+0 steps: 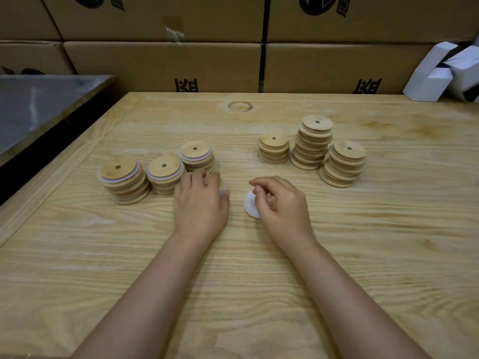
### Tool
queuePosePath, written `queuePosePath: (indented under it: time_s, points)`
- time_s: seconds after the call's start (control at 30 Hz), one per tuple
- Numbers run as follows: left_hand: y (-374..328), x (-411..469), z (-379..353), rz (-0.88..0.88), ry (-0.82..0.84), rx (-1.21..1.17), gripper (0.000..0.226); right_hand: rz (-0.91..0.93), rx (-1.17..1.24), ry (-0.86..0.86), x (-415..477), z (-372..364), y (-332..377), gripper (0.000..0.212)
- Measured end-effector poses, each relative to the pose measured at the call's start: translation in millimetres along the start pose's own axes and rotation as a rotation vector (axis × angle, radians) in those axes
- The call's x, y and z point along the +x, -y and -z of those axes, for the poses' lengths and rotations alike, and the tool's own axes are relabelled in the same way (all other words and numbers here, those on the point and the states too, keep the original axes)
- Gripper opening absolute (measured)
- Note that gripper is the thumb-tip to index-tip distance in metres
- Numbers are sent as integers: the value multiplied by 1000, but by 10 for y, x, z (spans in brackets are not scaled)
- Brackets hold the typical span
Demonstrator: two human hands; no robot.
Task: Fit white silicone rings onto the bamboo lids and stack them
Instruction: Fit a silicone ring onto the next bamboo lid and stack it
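- Right hand: fingers curled, with thumb and forefinger pinching the upper edge of a white silicone ring. The ring is low over the table, in the gap between the two hands. Whether its lower edge touches the wood cannot be told.
- Left hand: palm down, fingers curled over a bamboo lid, which it grips. The lid is almost wholly hidden, and only a pale edge with a sliver of white shows at the thumb side.
- Ringed stacks: three short piles of lids just beyond the left hand, standing close together. White bands show between the wooden discs, and each top lid has a small central hole. The left fingertips lie just beside the nearest two piles.
- Plain stacks: three piles of lids with no white showing, beyond and to the right of the right hand and apart from it. The middle pile is the tallest.
- Surroundings: cardboard boxes form a wall behind the table. White cartons lie at the far right corner. A grey metal surface adjoins on the left.
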State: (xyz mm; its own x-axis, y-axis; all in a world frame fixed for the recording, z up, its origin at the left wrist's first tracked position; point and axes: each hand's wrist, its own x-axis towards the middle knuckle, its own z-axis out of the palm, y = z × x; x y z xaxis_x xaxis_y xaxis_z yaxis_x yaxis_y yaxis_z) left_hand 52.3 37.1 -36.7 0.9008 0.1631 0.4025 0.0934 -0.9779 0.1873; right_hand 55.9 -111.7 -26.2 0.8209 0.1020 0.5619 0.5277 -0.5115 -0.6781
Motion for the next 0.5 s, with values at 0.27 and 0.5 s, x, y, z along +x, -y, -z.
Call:
queuePosePath:
  time_s: [0.27, 0.5]
  points:
    - [34, 17, -17, 34, -5, 14, 33, -99, -264, -309, 105, 365, -326, 32]
    - [35, 18, -27, 35, -20, -14, 33, -405, -520, -224, 160, 485, -565, 78]
